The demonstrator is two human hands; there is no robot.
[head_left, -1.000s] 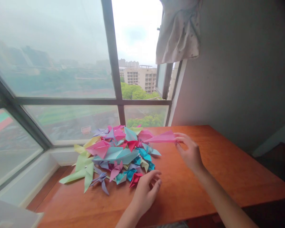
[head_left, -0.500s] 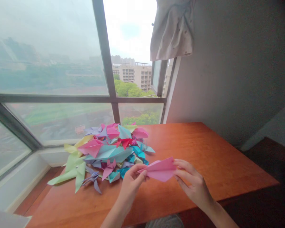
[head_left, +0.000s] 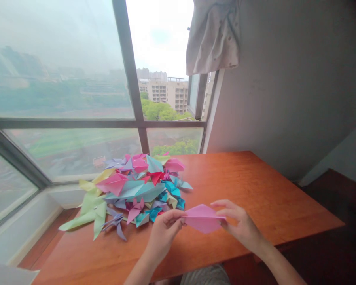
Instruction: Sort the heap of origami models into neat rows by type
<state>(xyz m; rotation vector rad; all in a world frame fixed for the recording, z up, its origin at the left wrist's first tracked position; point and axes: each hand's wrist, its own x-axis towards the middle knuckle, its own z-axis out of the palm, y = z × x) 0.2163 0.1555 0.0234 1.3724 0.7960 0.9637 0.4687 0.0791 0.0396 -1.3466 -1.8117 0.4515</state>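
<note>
A pink paper plane [head_left: 203,219] is held level above the near part of the table, its creased wings spread. My left hand [head_left: 168,225] is closed on its left tip, thumb and fingers pinching the paper. At the other end, my right hand [head_left: 239,225] grips the plane's right edge low down by the thumb, while its upper fingers reach out above the paper. Just beyond my left hand lies a pile of folded paper pieces [head_left: 148,192] in pink, blue, green and purple. A purple folded paper figure [head_left: 115,223] lies at the pile's near side.
The wooden table [head_left: 273,198] runs up to a large window [head_left: 62,124] and a grey wall [head_left: 273,99]. A curtain [head_left: 213,39] hangs at the window's right. A light green pinwheel [head_left: 93,213] lies at the table's left edge.
The paper plane has turned from tilted to nearly level and moved slightly right and down. My right hand's upper fingers have lifted off its edge. The pile has stayed put.
</note>
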